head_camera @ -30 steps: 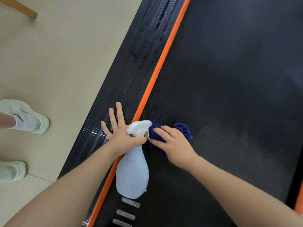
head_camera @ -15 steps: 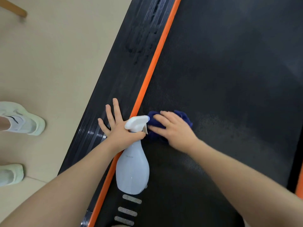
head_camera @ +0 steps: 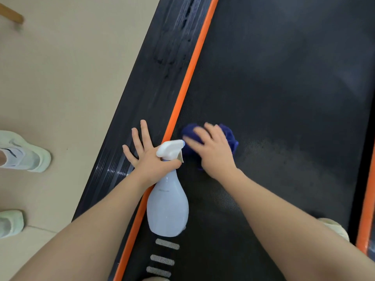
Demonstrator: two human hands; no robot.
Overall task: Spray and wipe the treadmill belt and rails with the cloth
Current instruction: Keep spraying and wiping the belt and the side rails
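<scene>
- Head view: the right hand (head_camera: 215,153) presses the dark blue cloth (head_camera: 227,134) flat on the treadmill belt (head_camera: 284,98), just beside the orange stripe (head_camera: 182,94). Its fingers (head_camera: 194,138) lie fairly straight over the bunched cloth and are blurred. Compared with a second ago, the cloth sits a little farther up the belt, so I judge a wiping stroke is under way.
- The left hand (head_camera: 150,157) stays spread on the ribbed side rail (head_camera: 142,110), fingers wide. The neck of the white spray bottle (head_camera: 167,201) is trapped between thumb and palm, the bottle unmoved.
- The belt right of the cloth shows a paler damp-looking patch. The rail's upper part looks smeared, so much wiping probably remains.
</scene>
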